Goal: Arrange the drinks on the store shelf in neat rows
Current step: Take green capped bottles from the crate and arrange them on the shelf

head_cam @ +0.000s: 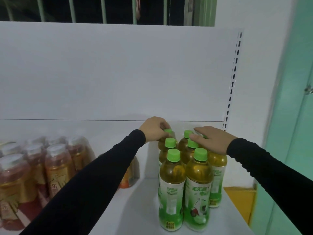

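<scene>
Several green-capped bottles of yellow-green tea [197,189] stand in two close rows on the white shelf [135,209], right of centre. My left hand [155,128] curls its fingers round the cap of the rearmost bottle in the left row [167,133]. My right hand [214,139] lies over the tops of the rear bottles in the right row, fingers spread and fairly straight, thumb beside a cap. One bottle [217,175] stands to the right under that hand, its cap hidden.
A block of red-and-gold labelled bottles with clear caps [33,170] fills the shelf's left side. An orange-labelled bottle [128,177] peeks out behind my left forearm. A white back panel [118,73] rises behind; a slotted upright [232,82] marks the shelf's right end.
</scene>
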### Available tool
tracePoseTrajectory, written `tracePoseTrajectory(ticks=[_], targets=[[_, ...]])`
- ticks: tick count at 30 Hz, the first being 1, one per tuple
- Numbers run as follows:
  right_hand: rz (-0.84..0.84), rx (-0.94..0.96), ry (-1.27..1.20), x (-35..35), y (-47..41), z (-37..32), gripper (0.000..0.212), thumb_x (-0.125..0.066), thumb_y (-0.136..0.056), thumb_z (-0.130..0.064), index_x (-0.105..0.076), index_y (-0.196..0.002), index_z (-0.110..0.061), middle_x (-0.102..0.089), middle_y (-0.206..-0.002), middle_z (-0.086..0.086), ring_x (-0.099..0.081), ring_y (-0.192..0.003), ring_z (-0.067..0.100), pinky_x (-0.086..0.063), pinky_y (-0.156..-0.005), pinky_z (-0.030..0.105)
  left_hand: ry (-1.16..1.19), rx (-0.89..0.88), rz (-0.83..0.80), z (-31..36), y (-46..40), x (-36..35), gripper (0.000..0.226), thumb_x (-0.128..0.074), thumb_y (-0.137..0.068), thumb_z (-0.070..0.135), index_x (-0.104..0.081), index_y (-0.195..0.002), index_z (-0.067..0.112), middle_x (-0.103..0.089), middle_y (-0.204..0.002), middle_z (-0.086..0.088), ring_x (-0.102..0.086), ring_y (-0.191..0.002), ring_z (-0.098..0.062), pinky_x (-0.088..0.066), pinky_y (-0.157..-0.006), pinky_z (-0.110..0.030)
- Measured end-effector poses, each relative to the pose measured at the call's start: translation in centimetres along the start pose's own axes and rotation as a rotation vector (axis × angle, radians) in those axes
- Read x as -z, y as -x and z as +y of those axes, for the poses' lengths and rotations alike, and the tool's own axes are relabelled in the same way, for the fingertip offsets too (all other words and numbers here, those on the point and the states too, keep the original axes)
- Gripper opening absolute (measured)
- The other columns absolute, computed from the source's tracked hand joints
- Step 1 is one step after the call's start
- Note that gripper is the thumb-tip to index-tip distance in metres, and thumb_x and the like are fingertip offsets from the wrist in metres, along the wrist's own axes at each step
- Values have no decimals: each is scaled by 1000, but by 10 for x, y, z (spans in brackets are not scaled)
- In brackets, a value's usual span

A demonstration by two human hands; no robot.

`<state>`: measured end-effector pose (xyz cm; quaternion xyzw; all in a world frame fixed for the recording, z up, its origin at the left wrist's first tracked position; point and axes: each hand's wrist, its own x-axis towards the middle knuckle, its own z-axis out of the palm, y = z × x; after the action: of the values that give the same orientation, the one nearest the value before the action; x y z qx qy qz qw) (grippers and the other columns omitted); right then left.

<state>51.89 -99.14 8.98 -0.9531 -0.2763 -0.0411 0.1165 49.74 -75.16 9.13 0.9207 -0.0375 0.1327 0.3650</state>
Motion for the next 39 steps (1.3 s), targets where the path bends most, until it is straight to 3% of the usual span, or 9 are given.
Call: tracePoseTrajectory(ticks=[9, 12, 16, 20, 23, 27, 34, 39], targets=[[22, 11, -8, -2, 0, 1, 75, -26, -95, -65, -25, -155, -20, -27, -160, 6, -27, -146, 21, -21, -116, 32, -13, 32, -96, 6, -5, -4, 15, -71, -87, 7, -67, -100, 14, -68, -103, -10, -66, -89, -24, -62, -82, -41], [28, 13, -30, -2, 0, 1, 86, -23, -87, -73, -26, -155, -20, -28, -160, 6, -28, -145, 21, -22, -117, 33, -20, 17, -105, 8, -5, -2, 14, -74, -87, 14, -68, -100, 16, -70, -105, -9, -68, -96, -27, -61, -85, -41], [68, 12, -54, -3, 0, 1, 95, -21, -79, -78, -28, -154, -20, -32, -159, 6, -32, -143, 21, -26, -116, 34, -168, -87, -22, 23, -11, -1, 21, -75, -87, 27, -70, -105, 21, -71, -114, -3, -65, -107, -18, -52, -97, -35], [135, 25, -42, -4, 2, 7, 77, -31, -93, -69, -31, -153, -21, -37, -156, 5, -35, -141, 20, -28, -113, 33, -309, -169, -68, 46, -17, -12, 36, -72, -90, 33, -65, -122, 17, -68, -116, 0, -62, -104, -15, -48, -90, -26], [214, 44, -56, -1, 7, 13, 68, -37, -95, -62, -38, -150, -21, -41, -153, 2, -37, -139, 18, -28, -113, 32, -453, -191, -156, 56, -24, -26, 46, -69, -91, 38, -60, -131, 16, -65, -119, -2, -59, -102, -18, -46, -88, -27], [306, 69, -84, 6, 18, 22, 61, -40, -96, -57, -45, -145, -21, -46, -149, -2, -39, -138, 16, -28, -113, 30, -578, -173, -200, 60, -33, -40, 41, -68, -93, 29, -62, -132, 16, -63, -127, -7, -59, -111, -25, -45, -88, -29], [378, 51, -95, 9, 32, 35, 53, -45, -97, -53, -50, -139, -21, -54, -140, -4, -47, -129, 14, -33, -105, 24, -611, -158, -137, 76, -35, -29, 40, -71, -91, 31, -64, -127, 14, -62, -128, -5, -53, -99, -18, -40, -82, -25], [422, 41, -117, 13, 37, 39, 49, -46, -98, -50, -52, -137, -20, -58, -132, -3, -52, -122, 13, -37, -100, 24, -544, -186, 46, 110, -35, 8, 45, -67, -93, 35, -61, -132, 13, -59, -134, -5, -55, -119, -24, -40, -91, -25]])
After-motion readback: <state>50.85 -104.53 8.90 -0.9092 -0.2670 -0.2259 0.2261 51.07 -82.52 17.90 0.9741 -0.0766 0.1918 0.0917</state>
